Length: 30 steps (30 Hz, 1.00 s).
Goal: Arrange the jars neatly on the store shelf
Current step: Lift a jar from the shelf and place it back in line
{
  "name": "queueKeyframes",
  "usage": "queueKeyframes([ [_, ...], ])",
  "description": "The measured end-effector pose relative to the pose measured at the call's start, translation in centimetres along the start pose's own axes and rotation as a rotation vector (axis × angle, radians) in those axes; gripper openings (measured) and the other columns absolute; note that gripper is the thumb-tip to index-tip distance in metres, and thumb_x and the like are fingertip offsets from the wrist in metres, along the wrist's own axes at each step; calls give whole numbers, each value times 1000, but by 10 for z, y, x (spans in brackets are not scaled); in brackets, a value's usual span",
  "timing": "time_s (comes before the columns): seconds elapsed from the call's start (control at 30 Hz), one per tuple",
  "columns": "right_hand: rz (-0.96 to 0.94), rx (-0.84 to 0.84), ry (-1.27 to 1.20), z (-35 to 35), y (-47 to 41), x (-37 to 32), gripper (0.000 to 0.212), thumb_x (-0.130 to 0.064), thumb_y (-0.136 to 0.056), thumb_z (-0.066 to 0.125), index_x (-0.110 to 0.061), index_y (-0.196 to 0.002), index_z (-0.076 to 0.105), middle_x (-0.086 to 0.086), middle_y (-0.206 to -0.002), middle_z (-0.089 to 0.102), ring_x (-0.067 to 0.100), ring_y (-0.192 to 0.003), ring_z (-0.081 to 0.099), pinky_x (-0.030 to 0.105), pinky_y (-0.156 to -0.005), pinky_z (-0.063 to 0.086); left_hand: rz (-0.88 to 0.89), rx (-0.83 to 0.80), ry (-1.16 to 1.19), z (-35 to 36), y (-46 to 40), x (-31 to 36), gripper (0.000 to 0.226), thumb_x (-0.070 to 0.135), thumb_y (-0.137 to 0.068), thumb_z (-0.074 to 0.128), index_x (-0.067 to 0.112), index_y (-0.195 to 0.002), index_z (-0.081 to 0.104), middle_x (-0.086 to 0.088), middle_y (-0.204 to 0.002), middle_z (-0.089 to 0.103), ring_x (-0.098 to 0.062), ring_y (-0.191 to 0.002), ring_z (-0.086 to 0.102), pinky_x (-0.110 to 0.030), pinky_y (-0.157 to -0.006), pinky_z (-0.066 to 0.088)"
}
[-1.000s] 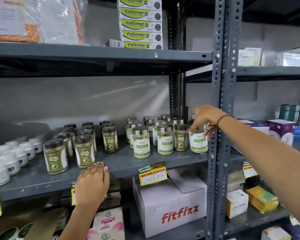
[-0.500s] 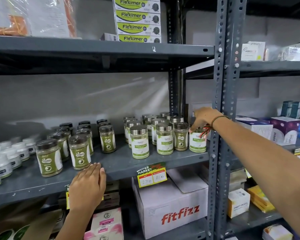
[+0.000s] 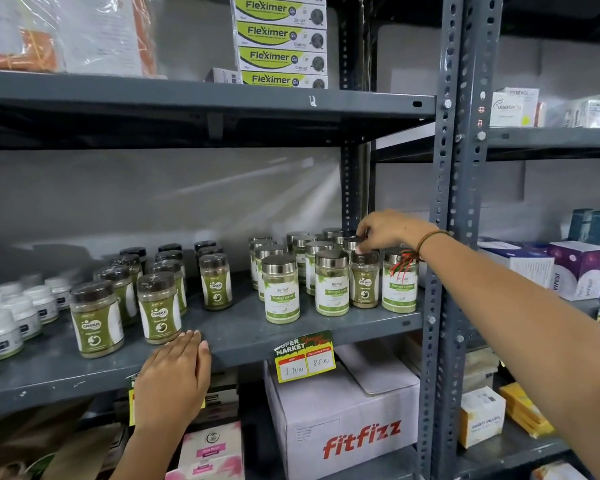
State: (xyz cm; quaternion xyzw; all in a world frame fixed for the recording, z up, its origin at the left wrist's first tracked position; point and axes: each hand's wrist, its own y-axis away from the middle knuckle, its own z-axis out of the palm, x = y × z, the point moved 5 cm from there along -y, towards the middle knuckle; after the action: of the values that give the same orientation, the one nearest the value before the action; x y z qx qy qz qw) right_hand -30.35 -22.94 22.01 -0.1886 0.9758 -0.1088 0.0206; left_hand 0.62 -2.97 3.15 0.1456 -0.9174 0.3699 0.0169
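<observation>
Two jar groups stand on the middle shelf [image 3: 243, 337]. Brown-lidded green Caska jars [image 3: 158, 308] are on the left and silver-lidded white-label Moringa jars [image 3: 280, 289] on the right. One brown-lidded Caska jar [image 3: 364, 284] stands in the front row among the silver-lidded ones. My right hand [image 3: 390, 230] hovers over it with fingers curled, the thumb tip touching the back of its lid; a grip cannot be made out. The rightmost Moringa jar [image 3: 399, 289] stands free beside the upright. My left hand [image 3: 174, 379] lies flat on the shelf's front edge, holding nothing.
White-lidded bottles [image 3: 13, 323] fill the shelf's left end. A slotted steel upright [image 3: 454, 237] runs just right of the jars. A yellow price tag [image 3: 305, 358] hangs from the edge above a fitfizz carton [image 3: 343, 424]. Fleximer boxes [image 3: 281, 43] are stacked on the shelf above.
My right hand has let go of the rightmost Moringa jar and moved left, up over the brown-lidded jar. The left hand has stayed on the shelf edge.
</observation>
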Motion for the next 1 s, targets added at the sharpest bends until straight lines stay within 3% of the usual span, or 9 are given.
queueKeyframes([
  [0.17, -6, -264, 4, 28, -6, 0, 77, -47, -81, 73, -17, -145, 43, 5, -150, 45, 26, -134, 46, 39, -106, 39, 5, 39, 2, 3, 0, -3, 50, 37, -91, 36, 6, -103, 73, -11, -104, 74, -26, -100, 69, -43, -88, 51],
  [0.37, -39, -275, -63, 31, -7, 0, 74, -42, -81, 75, -18, -143, 43, 5, -150, 44, 26, -134, 45, 39, -108, 38, 10, 71, 3, 4, -1, -3, 50, 37, -90, 37, 6, -103, 73, -11, -103, 74, -26, -99, 69, -42, -88, 51],
  [0.53, -41, -133, 10, 8, -4, -3, 75, -47, -77, 77, -24, -141, 46, 1, -147, 49, 26, -132, 47, 46, -110, 35, 9, 72, 2, 3, 0, -3, 48, 36, -90, 37, 6, -103, 73, -11, -103, 74, -25, -99, 69, -42, -88, 51],
  [0.63, -74, -65, -29, -17, -3, -11, 72, -38, -78, 79, -20, -140, 47, 4, -141, 53, 26, -126, 51, 38, -102, 40, 3, 54, 2, 3, 0, -3, 49, 37, -91, 36, 8, -105, 72, -10, -106, 74, -25, -102, 68, -41, -89, 50],
  [0.77, -118, 105, -8, -58, 1, -32, 66, -31, -76, 82, -18, -134, 51, 10, -131, 59, 30, -116, 57, 37, -94, 48, 7, 40, 4, 2, -1, -3, 48, 36, -92, 37, 8, -107, 72, -9, -108, 73, -24, -103, 67, -40, -91, 50],
  [1.0, -307, 261, -188, -90, 13, -106, 62, -30, -74, 83, -15, -129, 58, 11, -128, 64, 29, -116, 59, 34, -97, 47, 16, 68, 20, 0, 0, -2, 43, 32, -92, 40, 6, -103, 73, -11, -105, 74, -24, -102, 68, -39, -91, 50],
])
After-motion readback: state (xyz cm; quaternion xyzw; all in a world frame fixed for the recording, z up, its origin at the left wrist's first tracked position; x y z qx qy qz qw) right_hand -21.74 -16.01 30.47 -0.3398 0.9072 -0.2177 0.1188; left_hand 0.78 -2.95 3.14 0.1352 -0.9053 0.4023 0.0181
